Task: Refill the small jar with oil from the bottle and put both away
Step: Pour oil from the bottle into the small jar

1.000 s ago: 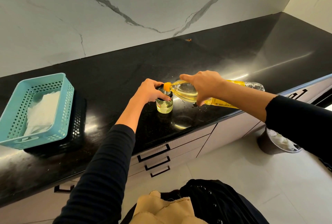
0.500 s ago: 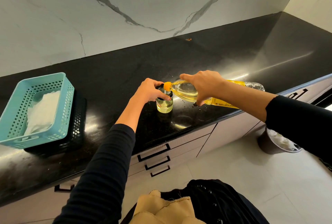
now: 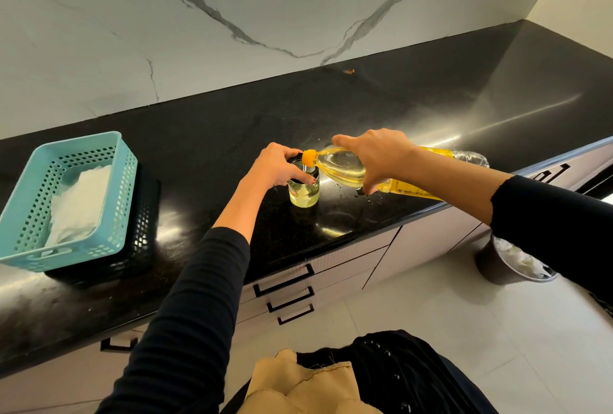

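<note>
A small glass jar (image 3: 304,194) with a dark rim stands on the black countertop (image 3: 205,134), partly filled with pale yellow oil. My left hand (image 3: 277,168) grips the jar around its top. A clear plastic oil bottle (image 3: 345,168) with an orange neck lies nearly horizontal, its mouth over the jar's opening, and a thin stream of oil falls into the jar. My right hand (image 3: 376,154) holds the bottle around its upper body. The bottle's yellow label and base stick out to the right behind my wrist.
A turquoise perforated basket (image 3: 109,201) with white cloth inside sits on a black basket at the left. Small droplets mark the counter beside the bottle. Drawers with black handles (image 3: 285,284) run below the counter edge. A lined bin (image 3: 510,264) stands on the floor at right.
</note>
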